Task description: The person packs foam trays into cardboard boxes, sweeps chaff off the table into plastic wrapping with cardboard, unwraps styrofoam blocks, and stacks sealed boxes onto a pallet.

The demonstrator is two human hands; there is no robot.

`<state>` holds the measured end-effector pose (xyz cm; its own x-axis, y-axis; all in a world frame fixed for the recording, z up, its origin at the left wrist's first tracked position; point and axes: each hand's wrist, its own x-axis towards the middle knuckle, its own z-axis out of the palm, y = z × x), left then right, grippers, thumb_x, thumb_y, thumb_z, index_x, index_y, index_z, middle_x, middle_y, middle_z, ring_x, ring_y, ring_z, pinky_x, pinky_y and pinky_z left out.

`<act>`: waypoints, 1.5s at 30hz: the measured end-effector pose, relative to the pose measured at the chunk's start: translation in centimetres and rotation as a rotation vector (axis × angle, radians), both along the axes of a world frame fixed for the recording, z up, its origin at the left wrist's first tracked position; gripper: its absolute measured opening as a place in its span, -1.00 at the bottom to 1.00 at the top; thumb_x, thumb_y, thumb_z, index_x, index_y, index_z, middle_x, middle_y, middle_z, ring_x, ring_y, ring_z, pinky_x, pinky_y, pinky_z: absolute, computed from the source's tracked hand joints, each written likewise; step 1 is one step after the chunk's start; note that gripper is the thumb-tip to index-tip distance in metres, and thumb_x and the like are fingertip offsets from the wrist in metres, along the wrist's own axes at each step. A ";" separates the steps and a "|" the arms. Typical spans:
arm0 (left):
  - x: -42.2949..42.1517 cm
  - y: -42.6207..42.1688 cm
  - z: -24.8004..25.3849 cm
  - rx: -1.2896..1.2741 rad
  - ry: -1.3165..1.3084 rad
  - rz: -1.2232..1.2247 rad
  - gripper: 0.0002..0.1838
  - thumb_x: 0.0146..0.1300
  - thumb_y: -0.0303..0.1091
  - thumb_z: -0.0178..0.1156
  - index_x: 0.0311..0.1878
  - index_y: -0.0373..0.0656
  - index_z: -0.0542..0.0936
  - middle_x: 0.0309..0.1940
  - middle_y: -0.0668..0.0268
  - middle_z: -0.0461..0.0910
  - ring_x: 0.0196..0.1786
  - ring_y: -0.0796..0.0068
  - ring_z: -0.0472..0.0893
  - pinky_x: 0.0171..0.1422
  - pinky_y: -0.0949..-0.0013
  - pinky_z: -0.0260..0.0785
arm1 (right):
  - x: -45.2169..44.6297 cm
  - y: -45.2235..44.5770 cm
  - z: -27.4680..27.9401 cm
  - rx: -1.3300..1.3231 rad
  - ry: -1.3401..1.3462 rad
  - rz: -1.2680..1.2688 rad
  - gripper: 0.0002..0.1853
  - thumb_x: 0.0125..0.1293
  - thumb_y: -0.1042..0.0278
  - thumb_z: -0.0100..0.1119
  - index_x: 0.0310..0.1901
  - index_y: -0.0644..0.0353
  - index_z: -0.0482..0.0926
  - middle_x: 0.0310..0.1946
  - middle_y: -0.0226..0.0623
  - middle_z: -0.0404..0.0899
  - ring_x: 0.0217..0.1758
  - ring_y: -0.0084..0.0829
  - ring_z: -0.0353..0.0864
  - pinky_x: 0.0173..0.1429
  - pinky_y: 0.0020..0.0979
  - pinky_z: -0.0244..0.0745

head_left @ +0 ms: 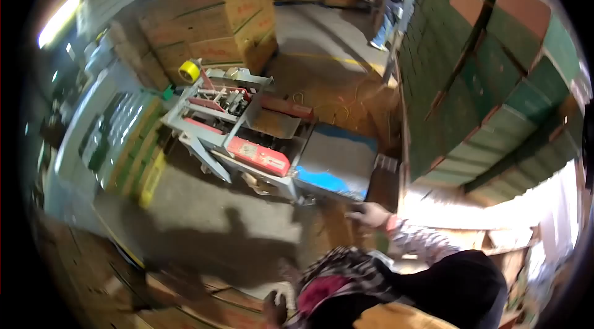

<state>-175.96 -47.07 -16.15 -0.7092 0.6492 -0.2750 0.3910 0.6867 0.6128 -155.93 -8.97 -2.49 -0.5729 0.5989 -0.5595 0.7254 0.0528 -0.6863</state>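
My right hand (371,214), in a patterned sleeve, reaches forward just below the near edge of a grey-and-blue work surface (339,159). Its fingers are bent at the top of a brown piece of cardboard (334,227); the grip is partly hidden. My left hand (275,308) is low at the bottom of the view, dark and blurred, beside cardboard boxes (216,301). Whether it holds anything does not show. Adjoining the work surface is a carton-taping machine (241,121) with red side rails and a roll of yellow tape (189,71).
Green cartons (470,100) are stacked high on the right. Brown cartons (204,25) stand behind the machine, and wrapped goods (120,143) are at the left. A person in blue trousers (387,22) is at the back. Cords (343,106) lie on the floor.
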 end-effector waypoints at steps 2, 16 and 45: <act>-7.3 5.1 3.0 -0.055 0.251 -0.362 -0.66 0.08 -0.09 0.15 -0.19 -0.13 0.56 -0.36 0.07 0.57 -0.22 -0.01 0.54 -0.11 0.04 0.37 | 5.7 -1.8 -8.5 0.737 -0.166 -0.026 -0.64 0.17 0.08 0.09 -0.15 0.19 0.54 -0.19 -0.07 0.54 -0.17 -0.13 0.54 -0.23 -0.25 0.50; -20.0 29.4 10.7 0.085 0.175 -0.969 -0.53 0.10 -0.04 0.15 -0.06 -0.23 0.51 -0.23 0.04 0.57 -0.15 0.04 0.53 -0.03 0.14 0.37 | -0.4 -3.3 -11.0 0.229 -0.115 -0.105 -0.53 0.15 -0.04 0.09 -0.13 0.24 0.53 -0.25 0.08 0.56 -0.16 0.02 0.54 -0.12 -0.13 0.44; -70.0 -10.0 2.8 0.068 0.021 0.661 -0.55 0.14 -0.03 0.10 -0.03 -0.18 0.51 -0.13 0.05 0.56 -0.05 0.09 0.54 0.07 0.17 0.33 | -73.9 -1.4 -25.7 0.175 -0.190 0.872 -0.43 0.15 -0.16 0.01 -0.06 0.24 0.53 -0.07 0.08 0.50 0.00 0.05 0.47 0.07 -0.21 0.34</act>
<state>-245.96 -57.04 -13.32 -0.9688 0.0916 -0.2305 -0.0865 0.7462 0.6601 -229.85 -10.34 -28.19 -0.7702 0.0816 -0.6326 0.4794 0.7283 -0.4897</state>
